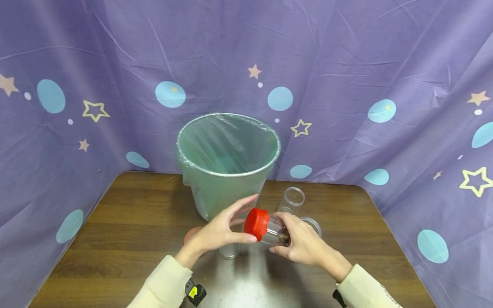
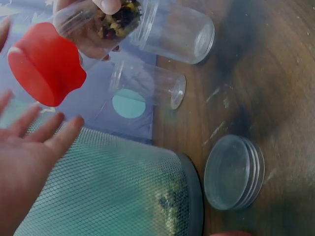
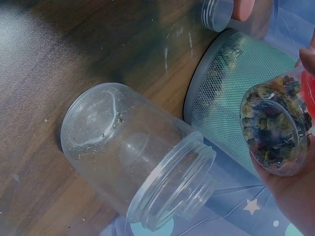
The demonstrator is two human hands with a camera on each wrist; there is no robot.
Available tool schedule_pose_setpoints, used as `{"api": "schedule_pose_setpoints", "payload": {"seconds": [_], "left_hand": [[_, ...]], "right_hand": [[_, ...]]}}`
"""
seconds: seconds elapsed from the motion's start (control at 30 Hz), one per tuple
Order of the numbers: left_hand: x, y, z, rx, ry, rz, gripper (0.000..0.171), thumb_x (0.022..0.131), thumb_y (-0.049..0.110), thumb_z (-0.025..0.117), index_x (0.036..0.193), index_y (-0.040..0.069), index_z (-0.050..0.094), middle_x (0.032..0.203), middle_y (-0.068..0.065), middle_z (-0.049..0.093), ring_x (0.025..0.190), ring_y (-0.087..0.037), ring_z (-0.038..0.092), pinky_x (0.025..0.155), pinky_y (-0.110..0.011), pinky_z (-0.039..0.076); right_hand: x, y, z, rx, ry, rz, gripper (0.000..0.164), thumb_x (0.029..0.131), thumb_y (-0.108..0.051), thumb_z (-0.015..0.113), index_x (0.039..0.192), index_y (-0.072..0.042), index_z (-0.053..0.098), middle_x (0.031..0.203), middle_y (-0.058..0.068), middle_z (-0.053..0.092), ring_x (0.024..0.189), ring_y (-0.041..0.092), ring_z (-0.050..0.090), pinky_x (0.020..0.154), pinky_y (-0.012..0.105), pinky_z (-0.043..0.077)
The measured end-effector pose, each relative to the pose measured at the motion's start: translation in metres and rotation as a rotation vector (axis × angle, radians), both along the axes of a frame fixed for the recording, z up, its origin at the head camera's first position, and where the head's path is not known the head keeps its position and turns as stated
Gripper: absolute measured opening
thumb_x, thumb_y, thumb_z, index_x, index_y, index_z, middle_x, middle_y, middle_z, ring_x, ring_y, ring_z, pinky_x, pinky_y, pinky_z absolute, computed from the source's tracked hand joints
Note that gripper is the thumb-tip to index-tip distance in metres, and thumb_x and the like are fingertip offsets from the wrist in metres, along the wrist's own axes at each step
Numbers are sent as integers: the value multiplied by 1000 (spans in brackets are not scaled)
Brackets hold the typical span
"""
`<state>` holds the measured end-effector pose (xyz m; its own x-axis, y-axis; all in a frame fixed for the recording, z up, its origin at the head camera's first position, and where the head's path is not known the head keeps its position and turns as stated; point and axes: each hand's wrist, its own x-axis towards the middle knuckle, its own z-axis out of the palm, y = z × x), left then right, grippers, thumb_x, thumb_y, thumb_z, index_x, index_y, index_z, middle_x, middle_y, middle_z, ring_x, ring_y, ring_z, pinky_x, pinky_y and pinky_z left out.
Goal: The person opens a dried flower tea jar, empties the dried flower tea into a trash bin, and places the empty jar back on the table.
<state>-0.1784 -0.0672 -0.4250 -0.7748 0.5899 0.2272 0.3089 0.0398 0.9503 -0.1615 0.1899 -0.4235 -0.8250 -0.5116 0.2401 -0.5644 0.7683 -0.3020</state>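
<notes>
A clear plastic jar (image 1: 275,229) with a red scalloped lid (image 1: 256,224) lies tilted in my right hand (image 1: 306,241), its lid end facing left. My right fingers and thumb grip the jar round its body near the base. Dark and yellowish dried flowers (image 3: 273,123) show through the base in the right wrist view. My left hand (image 1: 215,233) is beside the lid with fingers spread and extended, its thumb near the lid's lower edge. In the left wrist view, the left fingers (image 2: 59,130) stand apart from the lid, below it.
A green mesh bin (image 1: 227,184) lined with a clear bag stands behind the hands, with dried bits (image 2: 167,206) at its bottom. An uncapped clear jar (image 3: 138,152) and a slimmer clear container (image 1: 293,197) stand right of it. A ridged clear lid (image 2: 234,172) and a reddish lid (image 1: 192,233) lie left.
</notes>
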Motion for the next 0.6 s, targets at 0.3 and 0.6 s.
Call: {"api": "schedule_pose_setpoints", "payload": {"seconds": [0.3,0.6], "left_hand": [[-2,-5,-8,-18,184,-91,83,80,8,80,152,15,39,161,-3,33,147,-17,35,110,-42,46],[-2,1,-7,-83,211,-12,73,80,6,78,146,18,49,147,-3,51,129,-20,54,98,-37,54]], "right_hand": [[0,0,2,-5,-22,14,79,71,-41,83,134,-7,51,122,4,65,101,15,64,82,38,54],[-2,0,0,2,-12,26,76,70,-41,84,131,-8,53,113,-1,66,92,9,61,75,30,52]]}}
